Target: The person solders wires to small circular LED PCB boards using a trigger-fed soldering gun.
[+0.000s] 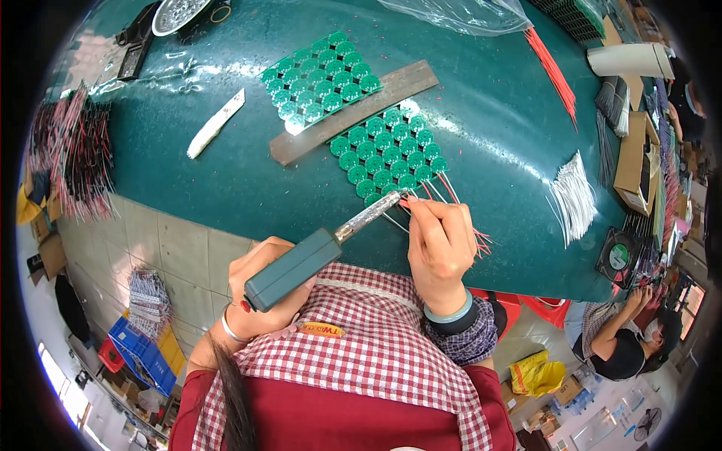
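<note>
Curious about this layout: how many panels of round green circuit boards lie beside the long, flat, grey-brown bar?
2: a far panel beyond the bar, a near panel on the person's side. Others beneath could be hidden.

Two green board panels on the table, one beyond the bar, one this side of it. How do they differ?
- Wires: the near panel has red and white wires at its near edge; the far panel shows none.
- Work: the soldering iron has its tip at the near panel's edge; the far panel is away from it.

Shared: both are green grids of small round boards, lying beside the bar.
</note>
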